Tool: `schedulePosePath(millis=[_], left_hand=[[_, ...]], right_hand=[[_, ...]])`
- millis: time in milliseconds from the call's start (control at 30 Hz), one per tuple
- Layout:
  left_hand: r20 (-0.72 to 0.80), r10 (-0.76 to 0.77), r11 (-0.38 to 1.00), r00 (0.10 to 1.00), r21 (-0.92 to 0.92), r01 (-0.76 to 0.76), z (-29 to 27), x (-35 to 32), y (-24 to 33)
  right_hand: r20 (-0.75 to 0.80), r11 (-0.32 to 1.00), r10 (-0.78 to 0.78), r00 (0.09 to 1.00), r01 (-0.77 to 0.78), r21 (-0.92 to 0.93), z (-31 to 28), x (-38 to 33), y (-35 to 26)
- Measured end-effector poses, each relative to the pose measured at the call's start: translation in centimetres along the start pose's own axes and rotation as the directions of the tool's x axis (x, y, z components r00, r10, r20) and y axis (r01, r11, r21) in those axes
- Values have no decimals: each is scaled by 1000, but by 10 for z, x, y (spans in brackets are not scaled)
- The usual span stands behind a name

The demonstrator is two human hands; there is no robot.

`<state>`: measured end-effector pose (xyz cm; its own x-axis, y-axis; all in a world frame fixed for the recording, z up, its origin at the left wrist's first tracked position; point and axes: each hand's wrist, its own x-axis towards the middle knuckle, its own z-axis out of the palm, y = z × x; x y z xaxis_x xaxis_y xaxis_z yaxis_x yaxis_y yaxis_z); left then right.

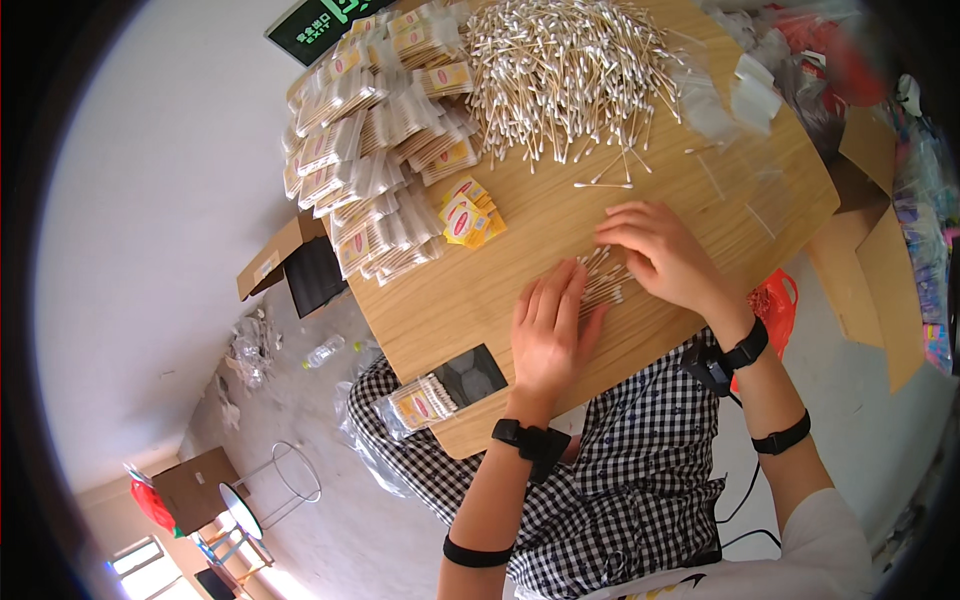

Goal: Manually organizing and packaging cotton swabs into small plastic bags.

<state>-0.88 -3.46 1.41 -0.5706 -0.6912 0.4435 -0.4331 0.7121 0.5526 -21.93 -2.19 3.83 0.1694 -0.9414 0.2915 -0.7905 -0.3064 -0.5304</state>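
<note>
Between my two hands lies a small bunch of cotton swabs (603, 277) on the wooden table (670, 345). My left hand (552, 325) is closed at the left ends of the bunch, its fingers side by side and the thumb along the lower side. On the other side, my right hand (668, 255) is open, its fingers apart and bent over the right ends; the thumb is partly hidden. A large heap of loose cotton swabs (570, 75) covers the far part of the table. Yellow printed cards (468, 213) lie in a small stack left of my hands.
Piled packs of bagged swabs (375, 140) fill the far left. A black phone (470, 376) and a filled swab pack (422, 403) lie at the near left edge. Clear plastic bags (755, 95) are at the right. An open cardboard box (865, 235) stands beyond the right edge.
</note>
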Motion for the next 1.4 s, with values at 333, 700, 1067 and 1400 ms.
schedulePosePath(millis=[333,700,1067,1400], left_hand=[[145,-432,755,890,597,270,42,23,44],[406,-263,902,875,425,74,7,-15,40],[360,-367,885,858,420,202,-15,-40,53],[342,-315,891,885,427,152,4,-34,39]], right_hand=[[-355,922,350,867,-252,294,14,-38,-25],[-376,905,379,846,-254,341,30,-49,-36],[-328,869,408,852,-252,426,35,-52,-42],[-198,949,210,957,-151,276,33,-21,-42]])
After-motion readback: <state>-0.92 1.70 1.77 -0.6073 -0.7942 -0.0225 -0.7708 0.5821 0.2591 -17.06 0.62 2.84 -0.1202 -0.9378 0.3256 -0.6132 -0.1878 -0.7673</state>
